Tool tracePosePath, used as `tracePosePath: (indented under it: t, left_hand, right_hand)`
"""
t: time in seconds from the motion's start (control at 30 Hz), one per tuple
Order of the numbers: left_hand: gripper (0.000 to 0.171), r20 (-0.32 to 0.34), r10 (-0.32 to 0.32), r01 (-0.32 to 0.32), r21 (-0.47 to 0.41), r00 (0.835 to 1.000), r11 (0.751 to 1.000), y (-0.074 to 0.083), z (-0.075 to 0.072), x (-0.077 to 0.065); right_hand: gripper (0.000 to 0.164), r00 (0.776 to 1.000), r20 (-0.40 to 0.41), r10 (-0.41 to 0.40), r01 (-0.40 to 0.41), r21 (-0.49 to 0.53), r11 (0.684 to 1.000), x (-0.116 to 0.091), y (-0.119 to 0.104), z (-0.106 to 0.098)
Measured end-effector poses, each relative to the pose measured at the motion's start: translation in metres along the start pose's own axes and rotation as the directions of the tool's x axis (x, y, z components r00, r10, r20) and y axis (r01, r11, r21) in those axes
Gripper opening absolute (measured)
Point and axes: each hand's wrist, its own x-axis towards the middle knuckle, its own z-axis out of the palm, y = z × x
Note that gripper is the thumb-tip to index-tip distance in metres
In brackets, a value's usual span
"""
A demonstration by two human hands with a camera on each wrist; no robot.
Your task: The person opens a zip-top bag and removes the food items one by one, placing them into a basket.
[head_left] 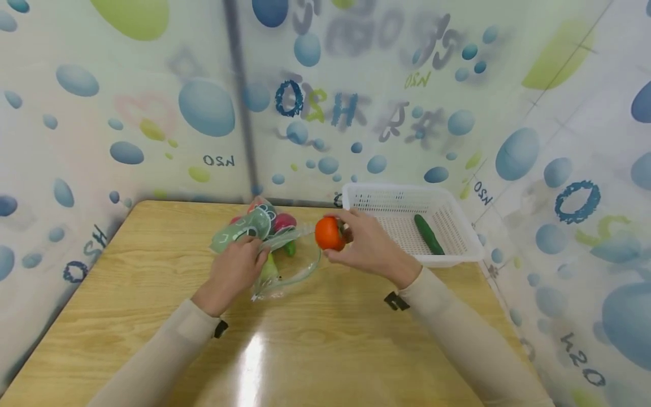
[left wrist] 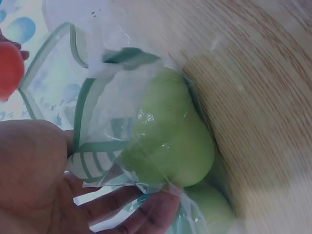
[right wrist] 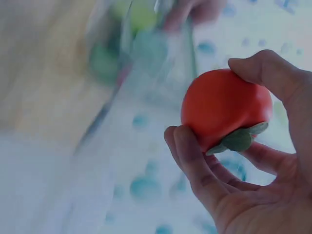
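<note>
My right hand (head_left: 368,243) holds a red-orange persimmon (head_left: 327,234) between thumb and fingers, its green leafy cap (right wrist: 238,140) turned toward the palm. The fruit is beside the spread mouth of a clear zip bag (head_left: 283,239) with green printing. At the bag's near left edge, my left hand (head_left: 235,272) pinches the plastic. Through the film in the left wrist view shows a green pear (left wrist: 173,131), with another rounded green item (left wrist: 209,207) below it. Dark pink produce (head_left: 283,222) and a green pepper-like piece (head_left: 290,249) also show in or behind the bag, partly hidden.
A white perforated basket (head_left: 447,260) stands at the table's back right, with a cucumber (head_left: 429,234) lying in it. The wooden table (head_left: 325,350) meets a bubble-printed curtain (head_left: 325,141) at the back, and more of this curtain hangs at both sides.
</note>
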Motion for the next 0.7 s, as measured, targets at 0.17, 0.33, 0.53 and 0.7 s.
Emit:
tracePosePath:
  t: [0.17, 0.33, 0.53, 0.7]
  left_hand:
    - [0.037, 0.010, -0.017, 0.017, 0.005, 1.000, 1.000, -0.001, -0.003, -0.003]
    - [0.037, 0.013, -0.015, 0.015, 0.009, 1.000, 1.000, -0.002, -0.006, -0.005]
    - [0.035, 0.011, -0.013, 0.013, 0.003, 1.000, 1.000, -0.005, -0.008, -0.007]
    - [0.035, 0.010, 0.003, -0.003, 0.001, 1.000, 1.000, -0.005, -0.007, -0.007]
  right_hand:
    - [0.069, 0.985, 0.039, 0.170, -0.163, -0.140, 0.977, 0.009, 0.052, -0.038]
    - [0.061, 0.948, 0.112, 0.299, -0.263, -0.255, 0.930, 0.016, 0.111, -0.057]
    - [0.057, 0.891, 0.218, 0.398, -0.300, -0.373, 0.878, 0.017, 0.154, -0.063]
    - [0.052, 0.819, 0.287, 0.497, -0.348, -0.440, 0.828, 0.016, 0.167, -0.061]
